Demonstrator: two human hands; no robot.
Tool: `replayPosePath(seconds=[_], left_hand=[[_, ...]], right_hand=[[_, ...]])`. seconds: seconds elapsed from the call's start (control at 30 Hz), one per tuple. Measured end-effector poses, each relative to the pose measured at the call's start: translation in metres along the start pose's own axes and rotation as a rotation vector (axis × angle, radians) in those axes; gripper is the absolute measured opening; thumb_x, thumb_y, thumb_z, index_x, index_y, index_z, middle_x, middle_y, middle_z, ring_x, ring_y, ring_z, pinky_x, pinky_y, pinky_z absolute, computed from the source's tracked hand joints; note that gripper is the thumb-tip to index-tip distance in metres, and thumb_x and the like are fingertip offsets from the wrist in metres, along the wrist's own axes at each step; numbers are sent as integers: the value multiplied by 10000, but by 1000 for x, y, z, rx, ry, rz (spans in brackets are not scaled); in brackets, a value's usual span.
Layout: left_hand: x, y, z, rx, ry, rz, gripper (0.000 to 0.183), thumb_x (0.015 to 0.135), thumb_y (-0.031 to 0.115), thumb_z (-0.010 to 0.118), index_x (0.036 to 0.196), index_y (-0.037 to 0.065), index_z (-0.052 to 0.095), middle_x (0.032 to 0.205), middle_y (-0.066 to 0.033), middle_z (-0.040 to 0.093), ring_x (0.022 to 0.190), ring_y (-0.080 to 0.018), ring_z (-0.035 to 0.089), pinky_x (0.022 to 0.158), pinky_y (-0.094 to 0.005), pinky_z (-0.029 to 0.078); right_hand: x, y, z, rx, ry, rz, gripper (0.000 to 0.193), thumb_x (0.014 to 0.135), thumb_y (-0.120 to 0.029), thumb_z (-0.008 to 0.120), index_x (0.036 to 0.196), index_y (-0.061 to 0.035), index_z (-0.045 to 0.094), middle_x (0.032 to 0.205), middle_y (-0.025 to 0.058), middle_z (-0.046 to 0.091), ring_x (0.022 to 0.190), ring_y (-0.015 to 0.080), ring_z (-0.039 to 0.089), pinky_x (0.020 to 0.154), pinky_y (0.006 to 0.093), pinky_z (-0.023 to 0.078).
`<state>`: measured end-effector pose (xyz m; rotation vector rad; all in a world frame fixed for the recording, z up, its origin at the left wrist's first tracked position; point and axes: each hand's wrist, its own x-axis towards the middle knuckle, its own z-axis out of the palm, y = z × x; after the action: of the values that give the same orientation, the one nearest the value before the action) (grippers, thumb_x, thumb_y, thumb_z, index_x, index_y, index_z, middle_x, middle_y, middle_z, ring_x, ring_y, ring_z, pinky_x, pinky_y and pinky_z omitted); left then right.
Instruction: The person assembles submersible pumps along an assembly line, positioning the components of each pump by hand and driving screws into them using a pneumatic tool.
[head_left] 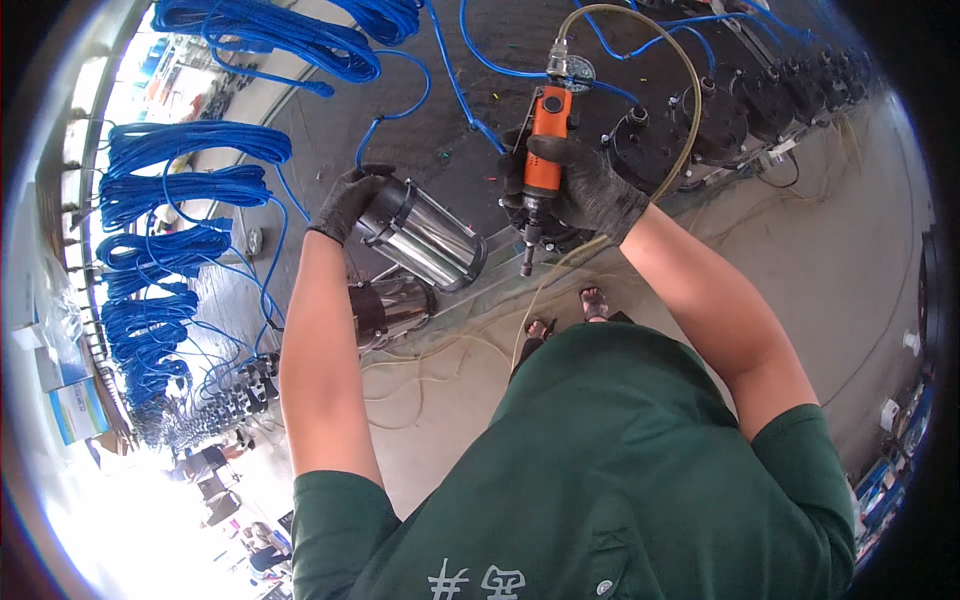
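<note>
The dark-gloved left hand (350, 203) gripped a shiny, black-banded metal cylinder (425, 238), tilted left of the frame's centre. At upper centre, the right hand (592, 182) grasped an orange, barrel-shaped power tool (543, 172) with a curving translucent hose (697, 95). Smooth blue cable coils (190, 150) crowded the upper left.

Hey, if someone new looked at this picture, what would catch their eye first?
Probably the bright orange tool in the gloved right hand, upper centre. Next, the coiled blue cables in a row down the left side. Then the shiny cylinder, tilted left of centre, with the gloved left hand on its upper-left end.
</note>
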<state>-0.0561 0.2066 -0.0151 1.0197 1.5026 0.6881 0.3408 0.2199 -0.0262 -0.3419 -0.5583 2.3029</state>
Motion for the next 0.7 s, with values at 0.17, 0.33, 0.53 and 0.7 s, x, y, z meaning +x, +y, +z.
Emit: replayPosePath(seconds=[0.17,0.33,0.53,0.7], left_hand=[[-21,-10,17,-104,-79,36,427,846,44,634,1272,27,664,1158,-102,683,1016,-217,672,932,-344,564],[-77,-13,68,49,-28,256,460,838,187,741,1268,47,659,1119,-65,660,1093,-232,638,967,-370,539],[-141,15,132,1327,345,409,364,825,350,735,1024,45,727,998,-196,663,944,-401,616,818,-497,500],[-144,26,157,1532,282,138,420,821,494,708,905,83,724,949,-176,692,936,-376,639,814,-503,498]], right_hand=[[-3,0,5,36,45,42,405,844,-292,772,1134,-55,619,978,129,713,886,279,724,837,485,608],[-6,-4,10,12,105,38,384,827,-265,788,1105,-79,600,974,132,699,903,305,720,830,488,608],[-5,-2,8,13,96,58,367,830,-256,782,1081,-82,580,989,142,691,913,302,708,830,508,602],[-5,-2,9,-18,101,61,375,830,-254,779,1087,-85,565,986,145,690,876,297,699,840,522,596]])
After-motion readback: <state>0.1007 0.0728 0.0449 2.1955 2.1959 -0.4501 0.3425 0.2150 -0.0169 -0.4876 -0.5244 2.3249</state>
